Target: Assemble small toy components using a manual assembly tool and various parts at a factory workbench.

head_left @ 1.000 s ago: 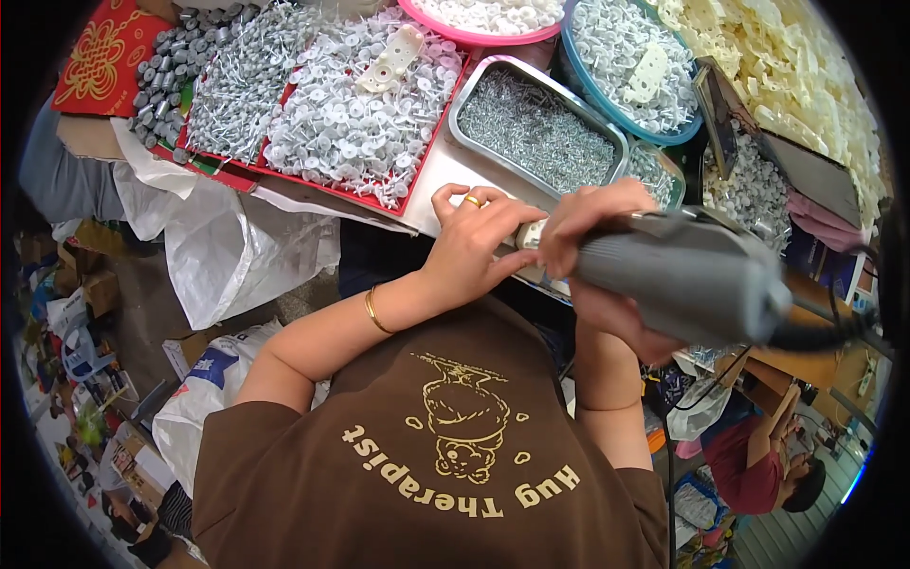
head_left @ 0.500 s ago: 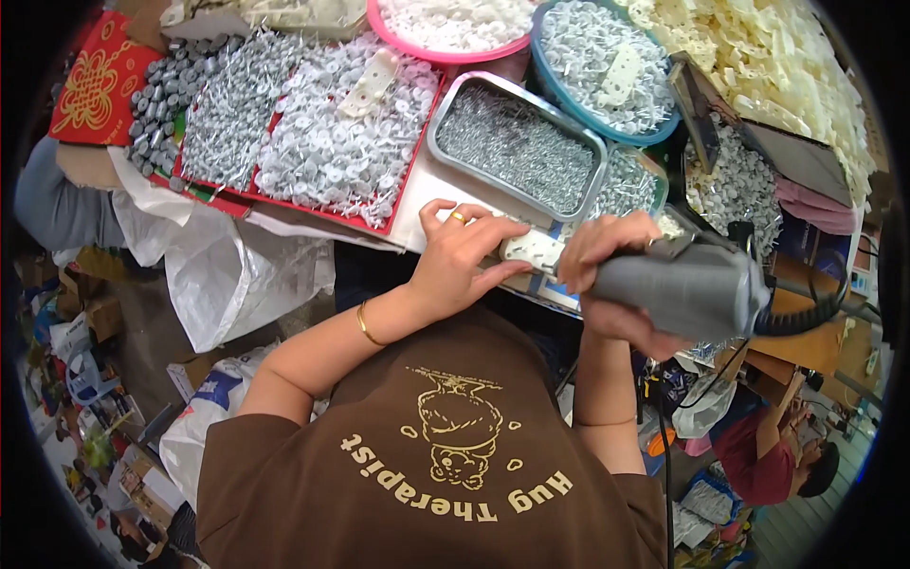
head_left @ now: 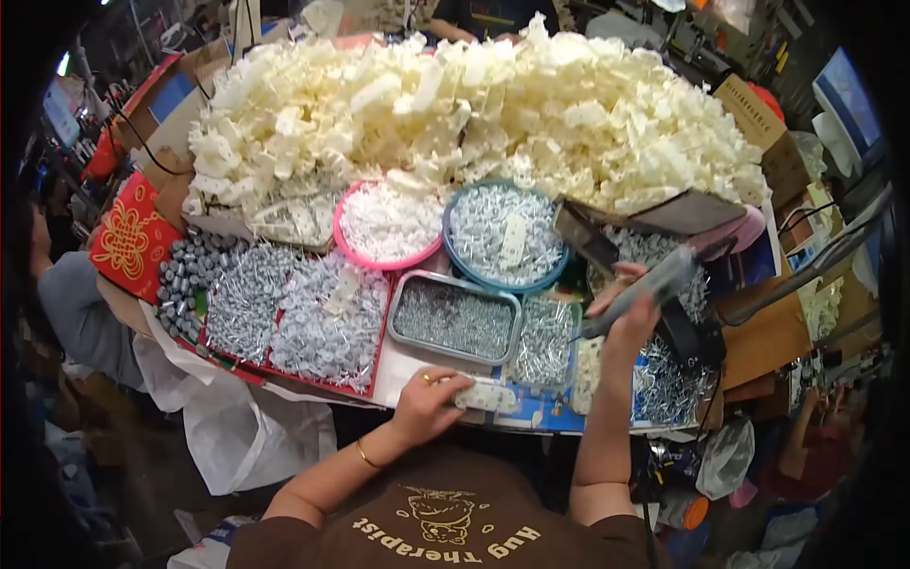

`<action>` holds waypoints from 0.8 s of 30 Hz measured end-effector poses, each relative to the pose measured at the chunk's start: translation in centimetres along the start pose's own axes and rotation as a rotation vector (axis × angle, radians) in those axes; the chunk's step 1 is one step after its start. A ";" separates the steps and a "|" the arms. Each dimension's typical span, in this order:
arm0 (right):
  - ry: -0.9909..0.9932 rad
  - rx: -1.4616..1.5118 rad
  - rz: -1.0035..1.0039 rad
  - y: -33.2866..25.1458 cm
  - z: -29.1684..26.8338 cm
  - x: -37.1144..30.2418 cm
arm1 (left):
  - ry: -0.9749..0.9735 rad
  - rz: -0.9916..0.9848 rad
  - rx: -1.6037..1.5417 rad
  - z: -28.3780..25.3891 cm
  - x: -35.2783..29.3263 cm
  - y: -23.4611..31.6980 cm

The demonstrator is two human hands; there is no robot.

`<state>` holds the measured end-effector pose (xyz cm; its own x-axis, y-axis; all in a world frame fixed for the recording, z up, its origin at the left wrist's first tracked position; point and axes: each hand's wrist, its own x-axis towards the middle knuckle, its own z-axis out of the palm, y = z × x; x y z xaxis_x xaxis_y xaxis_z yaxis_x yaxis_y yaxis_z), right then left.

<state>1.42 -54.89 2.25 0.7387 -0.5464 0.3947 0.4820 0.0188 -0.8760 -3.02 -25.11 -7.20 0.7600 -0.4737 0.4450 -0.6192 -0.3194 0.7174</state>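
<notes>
Left hand [head_left: 428,396] pressed down on a white plastic part [head_left: 485,394] at the near table edge, fingers curled over its left end, pinning it flat. Right hand [head_left: 633,313] raised up and to the right, well apart from the part, fist wrapped around a grey electric screwdriver [head_left: 637,289], tip angled down-left over the small screw tray [head_left: 544,341]. The part lies just in front of the metal tray of screws [head_left: 455,321]. Behind: pink bowl [head_left: 389,223], blue bowl [head_left: 505,235], red tray [head_left: 275,313] of small silver pieces, big heap of cream plastic parts [head_left: 474,114].
</notes>
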 end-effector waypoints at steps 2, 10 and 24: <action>0.278 -0.234 -0.055 0.9 -3.0 4.5 | 0.065 0.027 -0.062 -1.1 0.8 1.1; 0.537 -0.458 0.163 8.7 -15.5 12.9 | 0.108 -0.530 -0.194 -14.3 -1.3 -0.6; -0.017 -1.670 0.364 -0.5 -17.1 -2.2 | 0.281 -0.899 0.727 -27.9 -9.9 -4.6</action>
<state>-8.50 -67.98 -2.88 0.7005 -0.7039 0.1171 -0.6711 -0.7057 -0.2271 -2.17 4.00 0.04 0.9396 0.3260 0.1044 0.2604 -0.8787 0.4001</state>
